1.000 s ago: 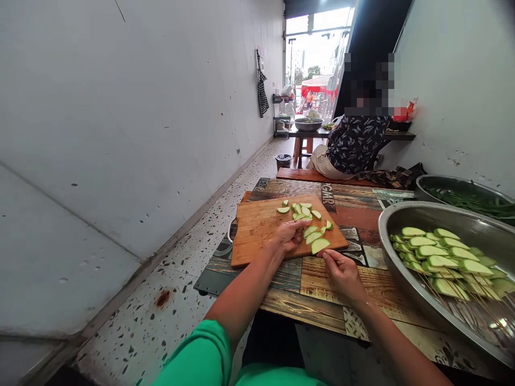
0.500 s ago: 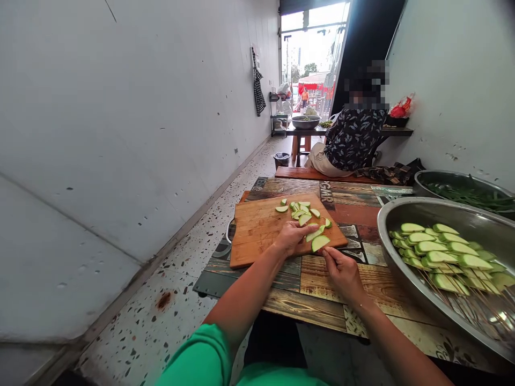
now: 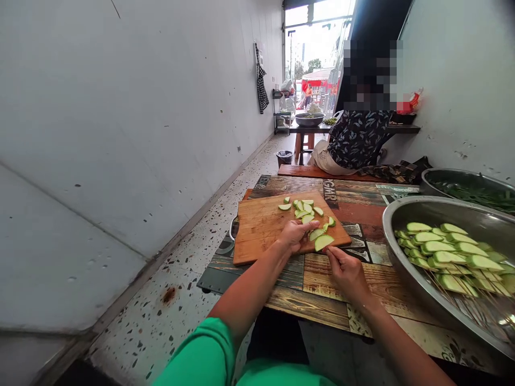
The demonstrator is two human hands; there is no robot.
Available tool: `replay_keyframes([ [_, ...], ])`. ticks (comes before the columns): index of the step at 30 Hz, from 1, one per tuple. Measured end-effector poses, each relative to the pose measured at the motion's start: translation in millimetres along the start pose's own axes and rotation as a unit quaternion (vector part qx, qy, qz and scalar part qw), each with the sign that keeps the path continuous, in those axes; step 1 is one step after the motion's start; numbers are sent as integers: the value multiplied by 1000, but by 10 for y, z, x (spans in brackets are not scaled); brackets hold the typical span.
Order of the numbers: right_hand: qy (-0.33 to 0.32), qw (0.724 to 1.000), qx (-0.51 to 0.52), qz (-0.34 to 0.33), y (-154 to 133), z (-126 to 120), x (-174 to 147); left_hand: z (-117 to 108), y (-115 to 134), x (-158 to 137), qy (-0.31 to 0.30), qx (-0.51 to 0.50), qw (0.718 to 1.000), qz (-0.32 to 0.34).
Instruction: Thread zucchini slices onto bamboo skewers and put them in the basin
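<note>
My left hand (image 3: 293, 236) is over the near edge of a wooden cutting board (image 3: 257, 228), its thumb and fingers closed on green-skinned zucchini slices (image 3: 316, 234). The foremost zucchini slice (image 3: 324, 243) points toward my right hand (image 3: 346, 269), which is pinched at that slice's lower right corner. A thin skewer seems to be in the pinch, mostly hidden by the fingers. Loose half-round slices (image 3: 307, 207) lie in a small heap beyond my left hand. To the right, a large steel bowl (image 3: 388, 225) holds skewered slices (image 3: 448, 257) with their sticks facing me.
A second steel bowl (image 3: 430, 179) with long green vegetables stands behind the first. The patterned table (image 3: 277, 300) runs beneath everything. Past a red bench (image 3: 298, 170), a person in a dark printed shirt (image 3: 360, 139) sits at another table. A white wall (image 3: 120, 134) borders the left side.
The whole view has shifted slightly, so the board and bowls appear a little further right. Both hands keep nearly the same hold, with the front slice still between them.
</note>
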State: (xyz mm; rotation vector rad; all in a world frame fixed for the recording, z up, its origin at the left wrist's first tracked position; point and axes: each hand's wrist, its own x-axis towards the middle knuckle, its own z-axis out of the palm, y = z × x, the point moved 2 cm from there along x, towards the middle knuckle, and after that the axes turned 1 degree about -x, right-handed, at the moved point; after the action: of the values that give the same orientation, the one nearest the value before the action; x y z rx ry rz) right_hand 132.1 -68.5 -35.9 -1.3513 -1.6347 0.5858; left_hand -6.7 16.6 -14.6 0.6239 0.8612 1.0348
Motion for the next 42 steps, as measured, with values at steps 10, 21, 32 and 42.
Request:
replay_keyframes([
  [10, 9, 997, 66, 27, 89, 40, 27, 89, -50, -96, -94, 78, 992, -22],
  [21, 48, 999, 2, -11, -4, 8, 8, 135, -16, -145, -51, 36, 998, -30],
  [32, -17, 965, 211, 156, 63, 11, 50, 95, -62, -74, -116, 36, 991, -58],
  [42, 35, 993, 97, 61, 47, 5, 53, 205, -227, -171, -108, 80, 989, -55],
])
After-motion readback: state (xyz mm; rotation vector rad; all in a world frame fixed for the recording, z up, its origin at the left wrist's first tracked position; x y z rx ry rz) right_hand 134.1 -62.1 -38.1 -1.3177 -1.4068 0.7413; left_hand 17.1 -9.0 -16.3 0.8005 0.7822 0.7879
